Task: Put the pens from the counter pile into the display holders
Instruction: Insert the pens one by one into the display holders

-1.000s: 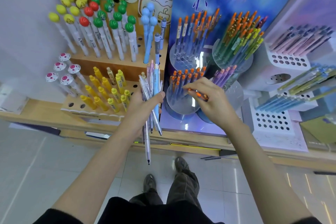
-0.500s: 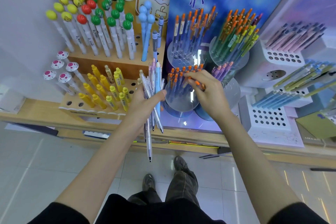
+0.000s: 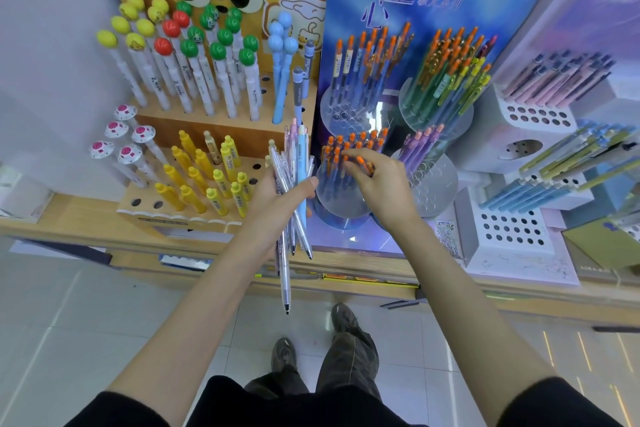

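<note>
Pens (image 3: pixel 294 180), pastel and clear, fan out at mid-frame, gripped by the left hand (image 3: pixel 277 201), whose fingers are closed round them. The right hand (image 3: pixel 377 184) pinches an orange-capped pen (image 3: pixel 364 163) over the clear round holder (image 3: pixel 341 198) of similar pens. Both stand on a wooden surface (image 3: pixel 52 218) above a tiled floor (image 3: pixel 86 322), beside the brown cartoon rack (image 3: pixel 225 135) at upper left.

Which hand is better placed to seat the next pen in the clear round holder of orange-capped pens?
Right. The right hand is over the clear round holder of orange-capped pens, its fingers pinching an orange-capped pen. The left hand is occupied clutching a bundle of pastel pens.
</note>
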`<action>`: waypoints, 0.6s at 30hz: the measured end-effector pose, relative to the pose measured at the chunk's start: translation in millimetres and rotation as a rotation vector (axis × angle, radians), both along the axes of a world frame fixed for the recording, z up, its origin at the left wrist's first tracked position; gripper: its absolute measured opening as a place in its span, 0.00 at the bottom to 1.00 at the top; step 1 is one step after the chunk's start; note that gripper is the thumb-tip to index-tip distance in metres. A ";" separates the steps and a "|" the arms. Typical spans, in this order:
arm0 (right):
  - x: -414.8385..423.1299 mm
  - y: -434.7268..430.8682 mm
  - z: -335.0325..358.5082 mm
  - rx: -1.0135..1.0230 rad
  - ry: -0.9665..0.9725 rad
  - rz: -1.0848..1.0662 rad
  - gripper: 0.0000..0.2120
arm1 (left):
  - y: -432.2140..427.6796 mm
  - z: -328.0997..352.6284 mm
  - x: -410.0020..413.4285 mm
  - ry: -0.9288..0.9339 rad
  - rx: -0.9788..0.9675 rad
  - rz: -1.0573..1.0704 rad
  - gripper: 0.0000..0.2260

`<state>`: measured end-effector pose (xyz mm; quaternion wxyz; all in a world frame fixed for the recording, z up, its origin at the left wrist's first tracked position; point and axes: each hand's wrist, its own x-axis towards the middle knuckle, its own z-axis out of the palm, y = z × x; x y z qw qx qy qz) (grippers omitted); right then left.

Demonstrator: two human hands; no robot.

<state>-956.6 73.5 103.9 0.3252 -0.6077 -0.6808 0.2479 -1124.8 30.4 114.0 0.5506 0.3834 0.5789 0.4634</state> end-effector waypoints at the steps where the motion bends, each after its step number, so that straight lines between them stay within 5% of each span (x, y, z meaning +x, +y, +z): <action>1: -0.8 -0.1 -0.2 -0.015 0.012 -0.001 0.10 | -0.1 -0.2 0.7 0.000 0.002 -0.003 0.09; 8: 12.9 -15.3 -0.2 -0.140 0.458 -0.070 0.04 | 2.8 0.4 0.4 -0.026 -0.008 -0.030 0.11; 18: 22.0 -11.4 14.1 0.022 0.402 -0.089 0.07 | 5.4 6.3 4.8 -0.013 0.006 -0.032 0.14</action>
